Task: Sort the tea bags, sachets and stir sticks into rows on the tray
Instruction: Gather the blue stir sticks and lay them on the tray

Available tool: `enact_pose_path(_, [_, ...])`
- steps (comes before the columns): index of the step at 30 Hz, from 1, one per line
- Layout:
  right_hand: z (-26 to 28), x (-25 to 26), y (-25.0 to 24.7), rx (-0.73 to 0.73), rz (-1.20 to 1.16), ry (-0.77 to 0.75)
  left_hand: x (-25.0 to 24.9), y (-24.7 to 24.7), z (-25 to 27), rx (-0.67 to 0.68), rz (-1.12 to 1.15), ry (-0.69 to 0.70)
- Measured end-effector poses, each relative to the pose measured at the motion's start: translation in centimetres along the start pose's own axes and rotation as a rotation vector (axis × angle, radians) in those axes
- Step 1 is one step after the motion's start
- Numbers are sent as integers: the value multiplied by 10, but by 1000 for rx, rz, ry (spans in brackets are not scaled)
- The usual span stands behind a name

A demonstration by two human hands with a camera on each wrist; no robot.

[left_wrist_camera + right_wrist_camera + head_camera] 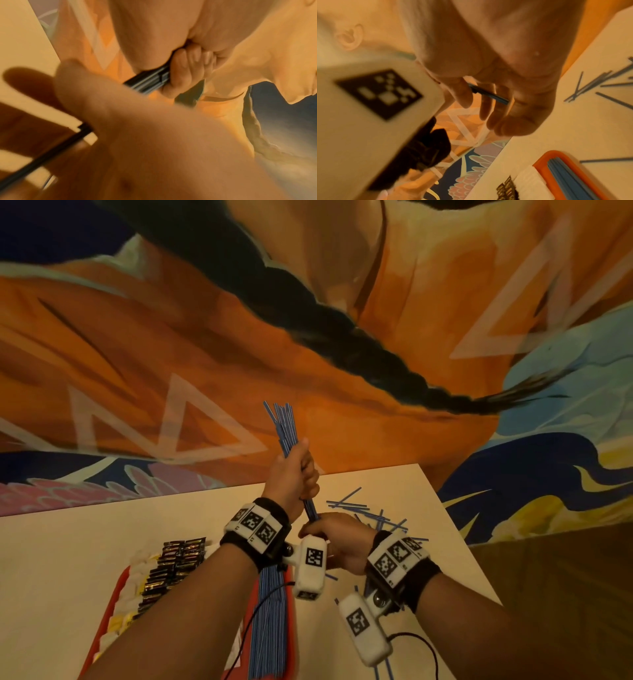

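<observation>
The left hand [294, 470] grips a bundle of stir sticks [282, 422] upright above the counter [102, 535], beyond the tray [120, 580]. The right hand [337, 539], fingers curled, supports the lower ends. Better to tap them level before laying the bundle beside the row of sticks in the tray.

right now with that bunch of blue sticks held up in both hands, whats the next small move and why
Probably lay the bundle of stir sticks onto the blue row already on the red tray. The left hand grips the bundle upright, the right hand is at its lower ends, so it looks gathered. Loose sticks on the table still wait.
</observation>
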State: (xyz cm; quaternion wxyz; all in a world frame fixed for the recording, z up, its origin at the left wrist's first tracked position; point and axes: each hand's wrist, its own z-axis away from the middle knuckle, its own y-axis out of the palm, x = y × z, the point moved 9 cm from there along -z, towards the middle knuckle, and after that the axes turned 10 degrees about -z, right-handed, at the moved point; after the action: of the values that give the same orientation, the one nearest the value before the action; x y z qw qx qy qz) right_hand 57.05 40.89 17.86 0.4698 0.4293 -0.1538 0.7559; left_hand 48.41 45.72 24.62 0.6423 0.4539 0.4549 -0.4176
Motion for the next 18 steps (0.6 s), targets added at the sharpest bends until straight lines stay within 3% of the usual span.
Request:
enact_pose_path(5, [-2, 9, 5, 14, -242, -24, 1, 7, 6, 35, -22, 11])
enact_pose_path(12, [-9, 19, 9, 37, -319, -133, 5, 7, 9, 36, -53, 25])
enact_pose_path(15, [-8, 23, 16, 110, -395, -164, 1, 6, 10, 42, -92, 50])
enact_pose_path(18, [-1, 26, 21, 173, -282, -163, 1, 3, 9, 43, -130, 61])
